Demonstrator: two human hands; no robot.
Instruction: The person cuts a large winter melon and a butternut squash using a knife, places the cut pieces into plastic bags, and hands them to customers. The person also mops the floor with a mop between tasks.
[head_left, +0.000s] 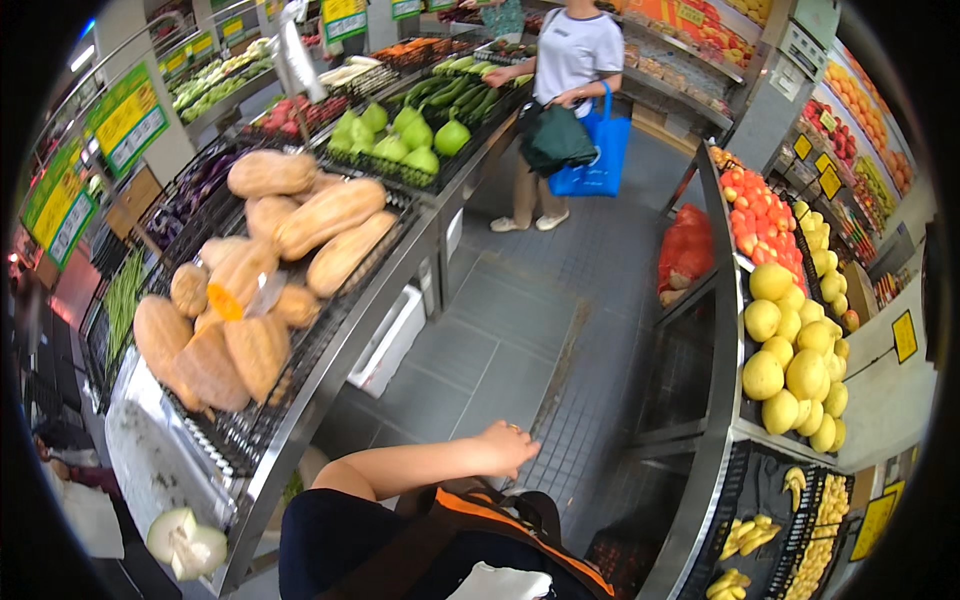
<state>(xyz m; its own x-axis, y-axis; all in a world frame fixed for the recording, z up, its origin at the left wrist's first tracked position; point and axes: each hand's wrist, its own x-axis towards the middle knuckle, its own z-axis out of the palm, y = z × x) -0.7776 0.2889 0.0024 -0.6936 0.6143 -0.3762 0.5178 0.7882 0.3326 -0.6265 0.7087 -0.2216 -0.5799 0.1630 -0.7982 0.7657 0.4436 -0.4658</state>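
My left hand (504, 448) is held in front of my body above the tiled aisle, fingers loosely curled, with a ring on one finger. Whether anything lies inside its fingers cannot be seen. My right hand is out of view. To the left of the arm, butternut-shaped pumpkins (330, 217) fill black crates on a metal-edged stand, one of them cut to show orange flesh (224, 301). A cut pale melon or gourd (186, 541) lies at the stand's near corner. On the right stand, yellow pomelo-like fruit (808, 373) is piled above bananas (748, 536).
A person (577, 56) stands in the aisle ahead with a blue bag (600, 161) and a dark green bag (559, 139). A white foam box (390, 341) sits beneath the left stand, and a red net sack (686, 247) beside the right stand.
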